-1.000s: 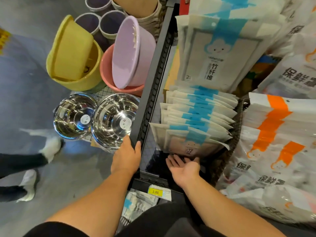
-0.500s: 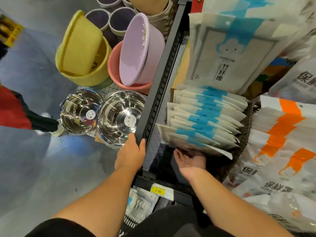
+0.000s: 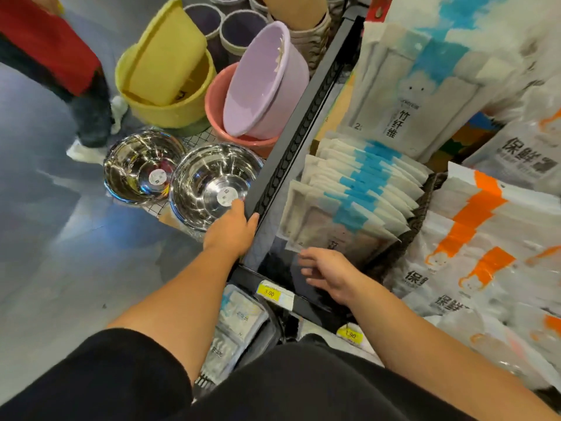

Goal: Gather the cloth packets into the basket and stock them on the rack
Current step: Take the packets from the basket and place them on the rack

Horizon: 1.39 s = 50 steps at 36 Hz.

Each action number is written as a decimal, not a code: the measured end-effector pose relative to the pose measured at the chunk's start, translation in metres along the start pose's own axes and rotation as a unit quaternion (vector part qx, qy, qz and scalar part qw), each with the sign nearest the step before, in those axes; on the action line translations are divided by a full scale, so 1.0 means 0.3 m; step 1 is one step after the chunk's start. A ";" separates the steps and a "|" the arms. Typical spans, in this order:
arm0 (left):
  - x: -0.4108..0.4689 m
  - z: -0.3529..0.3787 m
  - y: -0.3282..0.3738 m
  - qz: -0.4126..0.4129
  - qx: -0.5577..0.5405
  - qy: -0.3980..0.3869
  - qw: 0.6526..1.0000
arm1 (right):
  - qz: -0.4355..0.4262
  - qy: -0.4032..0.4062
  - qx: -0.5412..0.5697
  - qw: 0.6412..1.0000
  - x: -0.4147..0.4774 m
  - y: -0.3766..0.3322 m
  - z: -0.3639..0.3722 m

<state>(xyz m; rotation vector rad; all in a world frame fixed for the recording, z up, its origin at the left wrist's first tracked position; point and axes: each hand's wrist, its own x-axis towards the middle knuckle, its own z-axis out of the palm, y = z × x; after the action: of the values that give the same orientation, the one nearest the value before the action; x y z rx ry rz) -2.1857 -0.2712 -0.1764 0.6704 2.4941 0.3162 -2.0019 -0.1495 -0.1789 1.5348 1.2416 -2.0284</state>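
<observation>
A row of white cloth packets with blue stripes stands in a dark woven basket on the black rack. More of these packets hang above the row. My left hand grips the rack's black side rail. My right hand hovers just below the front packet with loose fingers and holds nothing. A few more cloth packets lie in a dark container below the shelf edge, between my arms.
Orange-striped bags fill the rack to the right. Two steel bowls, a pink and a purple basin and yellow tubs stand left of the rack. A person in red stands on the grey floor at top left. Yellow price tags sit on the shelf edge.
My right hand has drawn back from under the front packet, which now leans forward and lies flatter. The left hand stays on the rail. The person in red has come closer.
</observation>
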 end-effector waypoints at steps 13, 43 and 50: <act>-0.381 -0.037 -0.378 -0.013 0.040 0.080 0.996 | -0.285 0.104 -0.423 0.854 -0.208 -0.100 0.242; -1.259 0.575 -1.267 -0.336 -0.058 0.073 0.937 | -0.328 -0.094 -0.885 0.318 0.125 0.507 0.995; -1.053 0.918 -1.315 -0.318 -0.089 0.042 0.943 | -0.280 -0.135 -0.914 0.263 0.475 0.687 0.935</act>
<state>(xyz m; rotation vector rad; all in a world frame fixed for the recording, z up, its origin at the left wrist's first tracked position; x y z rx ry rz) -1.9583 -0.7479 -0.4055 -0.2368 2.5597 0.3194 -2.0900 -0.4520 -0.3841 -0.5531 2.2609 0.2400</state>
